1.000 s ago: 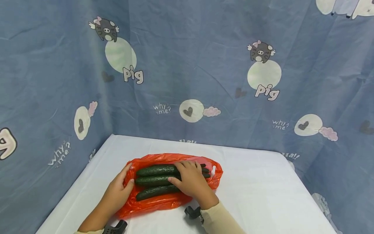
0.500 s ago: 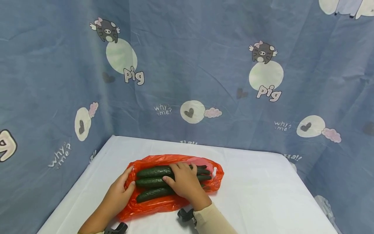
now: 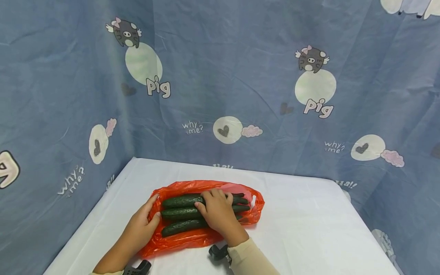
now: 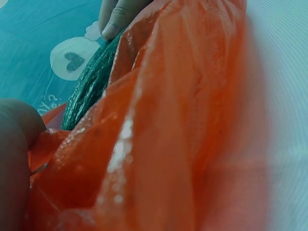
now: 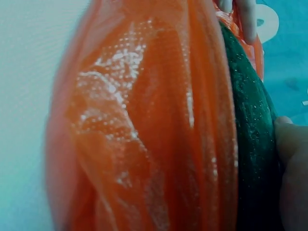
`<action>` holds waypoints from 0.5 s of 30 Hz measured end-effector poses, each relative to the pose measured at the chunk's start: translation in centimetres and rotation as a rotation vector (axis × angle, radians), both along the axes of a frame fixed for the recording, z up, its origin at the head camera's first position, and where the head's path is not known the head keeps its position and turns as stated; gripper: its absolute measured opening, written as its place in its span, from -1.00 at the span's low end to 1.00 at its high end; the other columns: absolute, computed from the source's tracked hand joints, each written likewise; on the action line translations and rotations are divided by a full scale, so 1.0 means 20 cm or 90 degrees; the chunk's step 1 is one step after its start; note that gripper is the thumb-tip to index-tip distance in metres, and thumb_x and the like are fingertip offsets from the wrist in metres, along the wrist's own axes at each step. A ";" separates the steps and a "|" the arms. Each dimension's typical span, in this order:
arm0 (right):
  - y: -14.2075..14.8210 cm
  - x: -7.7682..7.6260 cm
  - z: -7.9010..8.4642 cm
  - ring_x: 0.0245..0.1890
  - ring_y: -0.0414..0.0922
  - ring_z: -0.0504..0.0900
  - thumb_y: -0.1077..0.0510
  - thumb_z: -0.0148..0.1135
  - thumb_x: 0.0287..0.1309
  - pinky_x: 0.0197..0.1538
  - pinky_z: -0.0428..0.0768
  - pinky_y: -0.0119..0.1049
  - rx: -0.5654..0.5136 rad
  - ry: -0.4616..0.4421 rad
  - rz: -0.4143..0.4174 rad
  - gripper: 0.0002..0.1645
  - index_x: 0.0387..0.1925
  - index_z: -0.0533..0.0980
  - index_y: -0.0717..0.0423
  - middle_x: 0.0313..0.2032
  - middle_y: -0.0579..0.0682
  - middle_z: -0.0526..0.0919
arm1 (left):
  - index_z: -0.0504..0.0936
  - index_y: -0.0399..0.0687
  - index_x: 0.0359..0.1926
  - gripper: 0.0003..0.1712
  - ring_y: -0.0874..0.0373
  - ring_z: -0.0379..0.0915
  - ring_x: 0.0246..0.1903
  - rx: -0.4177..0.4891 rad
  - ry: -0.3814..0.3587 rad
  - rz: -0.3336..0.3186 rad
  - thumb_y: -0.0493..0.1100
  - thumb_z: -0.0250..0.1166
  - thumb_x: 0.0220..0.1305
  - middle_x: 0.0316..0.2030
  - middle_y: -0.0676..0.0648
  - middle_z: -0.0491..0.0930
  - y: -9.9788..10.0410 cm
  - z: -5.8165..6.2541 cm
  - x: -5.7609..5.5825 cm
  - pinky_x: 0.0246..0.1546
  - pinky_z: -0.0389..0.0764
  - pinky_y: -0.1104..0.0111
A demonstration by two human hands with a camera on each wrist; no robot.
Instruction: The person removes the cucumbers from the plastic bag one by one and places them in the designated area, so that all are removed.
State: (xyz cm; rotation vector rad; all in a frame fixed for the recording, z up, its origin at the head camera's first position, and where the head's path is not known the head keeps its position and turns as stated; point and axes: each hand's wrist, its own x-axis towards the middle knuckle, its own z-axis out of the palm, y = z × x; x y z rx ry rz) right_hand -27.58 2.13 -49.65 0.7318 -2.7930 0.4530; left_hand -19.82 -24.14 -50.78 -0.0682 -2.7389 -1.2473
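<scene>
In the head view, several dark green cucumbers lie side by side in a red plastic bag, mouth upward, on the white table. At the bag's left end my left hand holds the rim, thumb and fingers spread along it; in the left wrist view red plastic runs under that hand. My right hand lies across the cucumbers from above. Its thumb and fingers grip the far cucumber; the fingertips beyond it are partly hidden. The near cucumber lies beneath the palm side. The right thumb touches green skin in the right wrist view.
The white-covered table extends right of the bag. A blue printed cloth hangs behind and at the sides. Black wrist-camera mounts sit under both wrists, close to the table. Crumpled whitish material is beyond the right edge.
My right hand has shifted left along the cucumbers, then its thumb has drawn in toward the far one. The left hand and the bag have stayed nearly in place.
</scene>
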 end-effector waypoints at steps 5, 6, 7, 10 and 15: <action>-0.01 0.01 -0.01 0.12 -0.05 0.52 -0.37 0.01 0.50 0.31 0.28 0.22 0.019 0.022 -0.003 -0.51 0.03 0.52 -0.12 0.01 -0.07 0.57 | 0.02 -0.09 0.67 -0.19 -0.39 0.15 0.52 -0.006 -0.009 -0.001 -0.11 0.15 0.58 0.54 -0.40 0.21 0.00 0.00 0.01 0.38 0.30 -0.31; -0.01 0.01 -0.01 0.12 -0.05 0.52 -0.37 0.01 0.50 0.31 0.29 0.22 0.020 0.027 -0.003 -0.51 0.02 0.52 -0.11 0.00 -0.07 0.56 | 0.02 -0.09 0.68 -0.19 -0.39 0.15 0.51 -0.007 -0.010 -0.001 -0.11 0.15 0.58 0.54 -0.40 0.21 0.00 0.00 0.01 0.37 0.30 -0.30; 0.00 0.02 -0.02 0.12 -0.05 0.52 -0.37 0.01 0.49 0.30 0.29 0.22 0.022 0.032 -0.002 -0.51 0.01 0.51 -0.11 -0.01 -0.07 0.56 | 0.02 -0.09 0.68 -0.19 -0.39 0.15 0.52 -0.007 -0.013 0.000 -0.11 0.15 0.58 0.54 -0.40 0.21 0.00 0.00 0.01 0.38 0.30 -0.31; 0.00 0.02 -0.01 0.11 -0.05 0.52 -0.37 0.02 0.48 0.29 0.31 0.21 0.024 0.042 0.002 -0.52 -0.01 0.50 -0.10 -0.02 -0.07 0.56 | 0.02 -0.09 0.67 -0.18 -0.40 0.16 0.51 -0.006 -0.012 -0.001 -0.12 0.17 0.57 0.54 -0.40 0.22 0.00 0.01 0.01 0.37 0.30 -0.30; 0.01 0.01 0.02 0.07 -0.07 0.50 -0.36 0.05 0.47 0.26 0.31 0.20 0.011 0.045 0.004 -0.53 -0.01 0.49 -0.09 -0.06 -0.08 0.54 | 0.03 -0.11 0.67 -0.19 -0.40 0.20 0.49 -0.007 0.009 -0.005 -0.13 0.18 0.57 0.53 -0.40 0.24 -0.01 0.01 0.00 0.35 0.33 -0.29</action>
